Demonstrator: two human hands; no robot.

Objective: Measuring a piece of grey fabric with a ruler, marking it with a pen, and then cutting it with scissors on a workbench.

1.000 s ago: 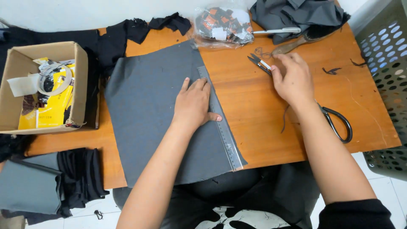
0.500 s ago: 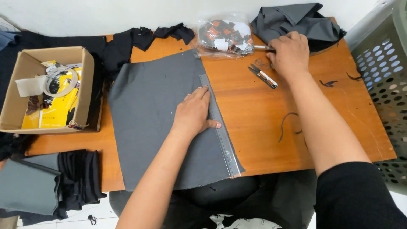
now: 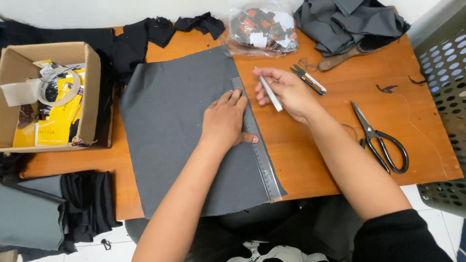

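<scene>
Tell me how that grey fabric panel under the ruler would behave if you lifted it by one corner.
The grey fabric panel would probably flop and drape: it lies thin and flat, its edge hanging over the table. It looks light, so a push might slide or wrinkle it. That may be why the left hand presses the ruler on it. The right hand holds a white marking stick.

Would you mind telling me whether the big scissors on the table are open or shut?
Open: the scissors lie alone on the table, blades slightly parted toward the tips.
</scene>
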